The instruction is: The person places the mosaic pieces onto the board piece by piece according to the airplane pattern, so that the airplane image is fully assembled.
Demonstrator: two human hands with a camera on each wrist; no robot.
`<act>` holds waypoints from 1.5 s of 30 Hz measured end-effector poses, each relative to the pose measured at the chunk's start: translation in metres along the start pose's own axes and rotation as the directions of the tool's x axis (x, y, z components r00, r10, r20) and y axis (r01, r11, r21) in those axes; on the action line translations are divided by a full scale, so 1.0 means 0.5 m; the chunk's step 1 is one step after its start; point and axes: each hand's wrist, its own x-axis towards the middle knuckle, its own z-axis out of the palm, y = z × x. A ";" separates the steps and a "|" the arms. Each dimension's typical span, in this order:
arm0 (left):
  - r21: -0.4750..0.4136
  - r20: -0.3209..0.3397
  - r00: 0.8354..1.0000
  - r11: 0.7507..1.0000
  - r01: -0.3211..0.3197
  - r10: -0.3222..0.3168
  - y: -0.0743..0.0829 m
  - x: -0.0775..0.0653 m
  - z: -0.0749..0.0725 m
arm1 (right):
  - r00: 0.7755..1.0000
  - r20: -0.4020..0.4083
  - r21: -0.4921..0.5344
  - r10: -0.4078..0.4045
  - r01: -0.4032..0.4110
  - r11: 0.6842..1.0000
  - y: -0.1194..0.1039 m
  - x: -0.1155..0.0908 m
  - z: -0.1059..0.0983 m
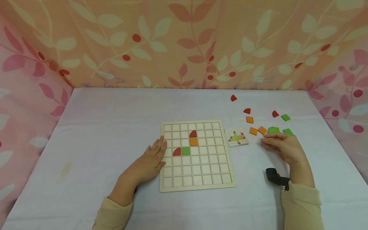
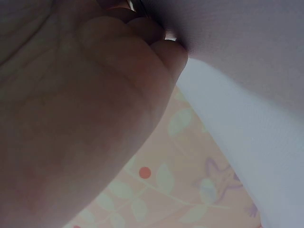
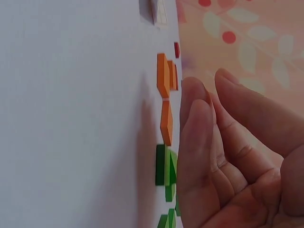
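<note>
A pale wooden grid board (image 1: 201, 159) lies on the table. On it are a red quarter-circle piece (image 1: 193, 134) above an orange square (image 1: 194, 141), and a second red quarter-circle piece (image 1: 177, 152) beside a green square (image 1: 185, 150). My left hand (image 1: 149, 161) rests with extended fingers at the board's left edge. Over the loose pieces at the right hovers my right hand (image 1: 284, 147), its thumb apart from the fingers and no piece visible between them. Below its fingers lie green pieces (image 3: 164, 165) and orange squares (image 3: 163, 75). An orange piece (image 1: 282, 156) is partly hidden under that hand.
A small pattern card (image 1: 236, 136) lies just right of the board. Farther back are loose red pieces (image 1: 233, 98) and a green piece (image 1: 285, 117). A black device (image 1: 276, 177) is on the right wrist. Patterned cloth (image 1: 184, 44) stands behind the white table.
</note>
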 end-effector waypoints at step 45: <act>0.003 0.003 1.000 1.000 0.008 -0.008 0.003 -0.002 -0.003 | 0.986 -0.162 -0.441 0.035 -0.104 0.891 0.027 0.039 -0.054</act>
